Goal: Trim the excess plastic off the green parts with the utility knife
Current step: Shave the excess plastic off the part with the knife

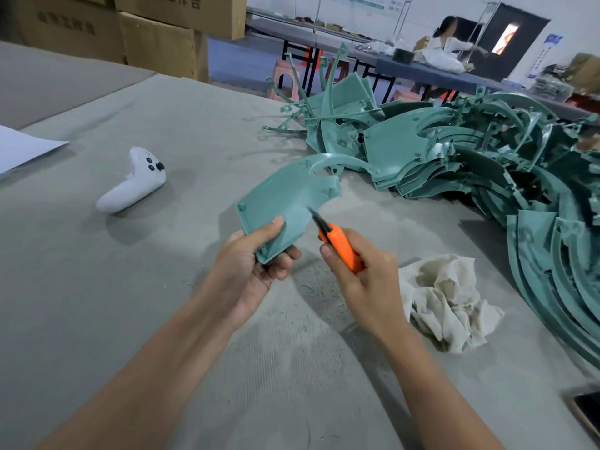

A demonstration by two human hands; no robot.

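My left hand (256, 261) grips the lower corner of a flat, curved green plastic part (285, 199) and holds it tilted above the table. My right hand (363, 271) is closed around an orange utility knife (342, 248). Its dark blade (316, 217) points up and left and touches the part's inner curved edge. A large heap of similar green parts (470, 157) lies on the table to the right and behind. Thin green trimmed strips (292, 102) stick up at the heap's far left end.
A white game controller (133, 183) lies on the grey table covering (162, 319) to the left. A crumpled beige rag (444, 300) sits right of my right hand. A phone (584, 414) lies at the lower right edge. Cardboard boxes (156, 30) stand behind; a person sits at a far table.
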